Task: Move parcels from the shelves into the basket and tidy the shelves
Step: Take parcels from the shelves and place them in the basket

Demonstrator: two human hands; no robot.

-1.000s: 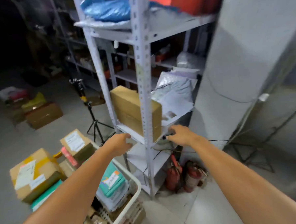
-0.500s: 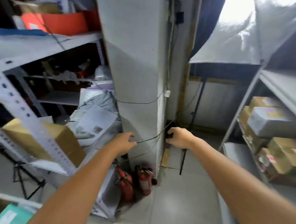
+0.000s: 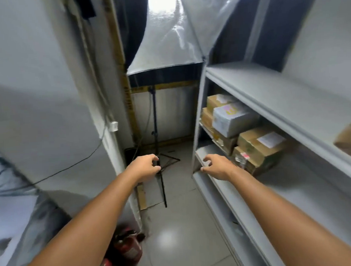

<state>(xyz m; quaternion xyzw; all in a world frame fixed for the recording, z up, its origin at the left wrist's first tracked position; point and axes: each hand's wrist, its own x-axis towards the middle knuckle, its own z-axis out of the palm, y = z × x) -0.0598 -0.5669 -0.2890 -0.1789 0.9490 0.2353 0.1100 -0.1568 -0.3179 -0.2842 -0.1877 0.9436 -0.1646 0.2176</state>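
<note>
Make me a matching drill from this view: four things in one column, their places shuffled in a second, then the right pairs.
Things
1. white-wrapped parcel
2. fire extinguishers
3. tripod
4. white switch box

Places
A. on the floor at the foot of the pillar
B. fixed to the pillar's edge
C. stacked among brown boxes on the right-hand shelves
D. standing at the far end of the aisle

Pairs: 1-C, 2-A, 3-D, 4-B

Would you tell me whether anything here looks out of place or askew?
Two red fire extinguishers seem to lie tipped on the floor at the foot of the pillar, not standing upright.
</note>
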